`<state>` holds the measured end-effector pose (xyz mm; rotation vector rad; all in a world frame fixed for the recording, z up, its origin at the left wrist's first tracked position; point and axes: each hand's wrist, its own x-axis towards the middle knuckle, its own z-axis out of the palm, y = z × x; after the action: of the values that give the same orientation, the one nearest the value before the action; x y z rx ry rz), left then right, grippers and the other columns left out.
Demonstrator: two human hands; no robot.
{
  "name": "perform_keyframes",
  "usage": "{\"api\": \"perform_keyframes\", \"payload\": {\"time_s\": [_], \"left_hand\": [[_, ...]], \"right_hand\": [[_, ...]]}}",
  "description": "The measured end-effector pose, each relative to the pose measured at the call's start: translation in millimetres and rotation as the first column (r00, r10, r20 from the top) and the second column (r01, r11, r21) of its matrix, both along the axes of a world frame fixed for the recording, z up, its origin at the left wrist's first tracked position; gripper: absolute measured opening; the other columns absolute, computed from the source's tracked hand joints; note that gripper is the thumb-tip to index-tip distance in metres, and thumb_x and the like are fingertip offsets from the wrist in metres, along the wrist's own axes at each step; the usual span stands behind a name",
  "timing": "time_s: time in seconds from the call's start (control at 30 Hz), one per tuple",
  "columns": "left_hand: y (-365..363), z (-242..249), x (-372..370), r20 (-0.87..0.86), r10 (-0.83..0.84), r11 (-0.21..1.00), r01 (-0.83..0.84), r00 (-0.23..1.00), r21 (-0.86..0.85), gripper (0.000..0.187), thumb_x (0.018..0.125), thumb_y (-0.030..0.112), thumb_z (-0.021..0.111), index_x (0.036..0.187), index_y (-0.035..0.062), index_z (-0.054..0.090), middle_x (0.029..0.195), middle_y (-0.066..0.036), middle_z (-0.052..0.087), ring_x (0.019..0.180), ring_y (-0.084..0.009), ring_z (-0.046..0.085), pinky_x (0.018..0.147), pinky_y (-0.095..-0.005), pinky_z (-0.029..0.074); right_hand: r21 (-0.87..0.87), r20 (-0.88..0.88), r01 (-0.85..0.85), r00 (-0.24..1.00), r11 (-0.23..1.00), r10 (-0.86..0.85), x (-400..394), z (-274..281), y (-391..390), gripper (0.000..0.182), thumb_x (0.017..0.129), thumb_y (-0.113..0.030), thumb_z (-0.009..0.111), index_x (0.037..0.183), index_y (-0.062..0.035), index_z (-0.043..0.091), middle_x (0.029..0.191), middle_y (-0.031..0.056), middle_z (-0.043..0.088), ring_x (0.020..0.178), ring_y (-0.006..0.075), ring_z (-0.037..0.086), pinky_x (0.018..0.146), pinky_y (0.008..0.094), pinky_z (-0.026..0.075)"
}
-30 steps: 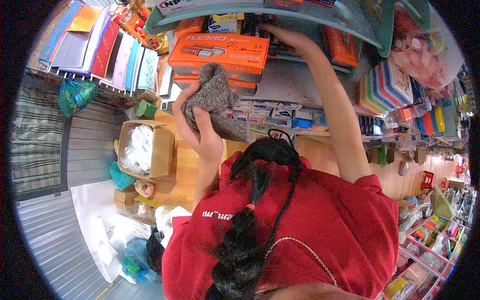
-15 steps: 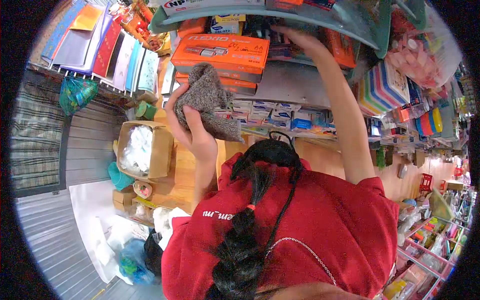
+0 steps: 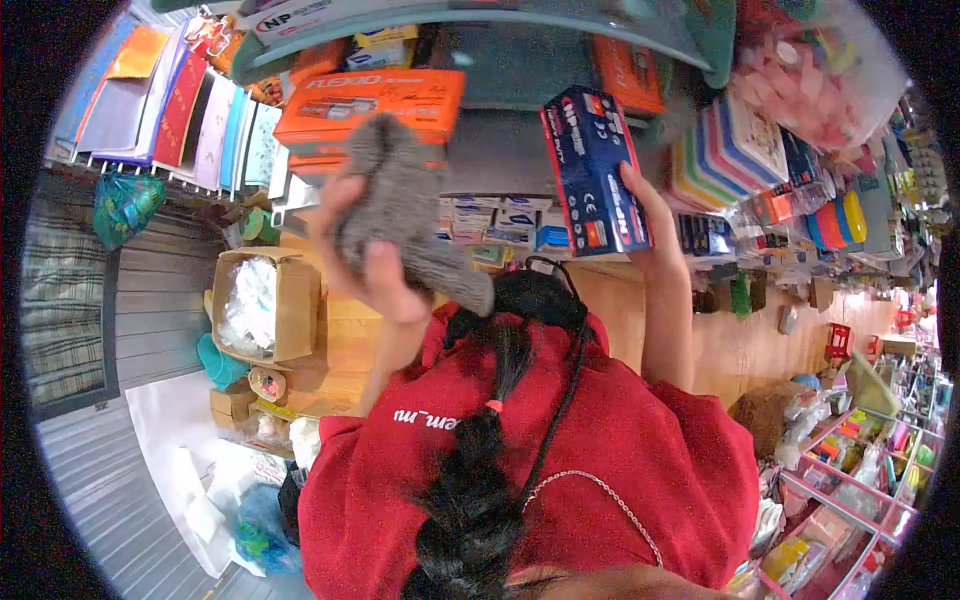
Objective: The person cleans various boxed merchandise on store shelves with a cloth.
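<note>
My left hand (image 3: 385, 285) is closed round a grey knitted cloth (image 3: 390, 200), whose loose end hangs toward the lower right. Just behind the cloth, orange battery boxes (image 3: 365, 100) are stacked on the shelf. In my right hand (image 3: 650, 215) is a dark blue and red battery box (image 3: 597, 170) marked NP and HEAVY DUTY, held tilted by its right side in front of the shelf. The fingers behind this box are hidden.
A teal shelf edge (image 3: 480, 25) runs overhead. Striped coloured packs (image 3: 725, 155) stand at the right, with pink items in a plastic bag (image 3: 810, 85) above. On the left are a cardboard box (image 3: 290, 310) of white plastic and a rack of notebooks (image 3: 180, 100).
My right hand has come down from inside the shelf with the blue battery box in it. My left hand still grips the cloth, and the view has shifted.
</note>
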<state>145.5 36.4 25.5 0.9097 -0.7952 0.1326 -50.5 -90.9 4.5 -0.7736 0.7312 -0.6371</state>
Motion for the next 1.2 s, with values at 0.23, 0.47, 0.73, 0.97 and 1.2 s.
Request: {"api": "perform_keyframes", "payload": {"time_s": [0.23,0.47,0.73,0.97,1.2], "left_hand": [[-38,6,-112,0.390,-0.568,0.797,0.367,0.725,0.480,0.048,0.078,0.018,0.050,0.124,0.0050,0.042,0.131,-0.018,0.034,0.121,-0.0367,0.031,0.099,-0.0452,0.022],[-103,32,-128,-0.044,-0.733,0.600,0.676,0.679,0.428,0.041,0.085,0.014,0.041,0.125,0.0037,0.039,0.134,-0.019,0.031,0.125,-0.0357,0.027,0.101,-0.0407,0.021],[-58,18,-184,0.266,-0.689,0.709,0.550,0.674,0.442,0.050,0.082,0.010,0.044,0.130,0.0009,0.031,0.136,-0.021,0.026,0.128,-0.0340,0.022,0.104,-0.0379,0.016],[-103,84,-175,0.034,-0.677,0.674,0.601,0.735,0.429,0.040,0.091,0.025,0.036,0.120,-0.0011,0.045,0.135,-0.022,0.027,0.126,-0.0348,0.025,0.100,-0.0411,0.022],[-58,19,-212,0.184,-0.670,0.725,0.581,0.720,0.370,0.048,0.085,0.015,0.042,0.130,0.0005,0.031,0.138,-0.020,0.023,0.129,-0.0306,0.020,0.104,-0.0369,0.013]], "right_hand": [[-0.069,0.179,0.207,0.965,0.976,-0.192,-38,14,33,0.048,0.087,-0.034,0.046,0.121,-0.0016,0.042,0.115,0.0099,0.052,0.102,0.0191,0.052,0.089,0.0316,0.040],[-0.137,0.084,0.182,0.982,0.974,-0.171,-78,9,46,0.051,0.087,-0.032,0.045,0.127,-0.0011,0.035,0.118,0.0095,0.049,0.106,0.0180,0.049,0.093,0.0309,0.036],[-0.199,0.296,0.387,0.900,0.900,-0.321,-104,33,34,0.047,0.087,-0.032,0.046,0.120,-0.0005,0.041,0.111,0.0088,0.052,0.097,0.0167,0.053,0.083,0.0289,0.043],[-0.350,-0.017,0.137,0.988,0.927,-0.153,-116,21,53,0.052,0.087,-0.028,0.046,0.129,-0.0014,0.031,0.125,0.0074,0.041,0.114,0.0149,0.037,0.097,0.0279,0.027],[-0.183,0.233,0.346,0.925,0.920,-0.301,-126,35,32,0.045,0.087,-0.027,0.046,0.124,-0.0024,0.038,0.109,0.0075,0.053,0.093,0.0140,0.053,0.082,0.0272,0.042]]}}
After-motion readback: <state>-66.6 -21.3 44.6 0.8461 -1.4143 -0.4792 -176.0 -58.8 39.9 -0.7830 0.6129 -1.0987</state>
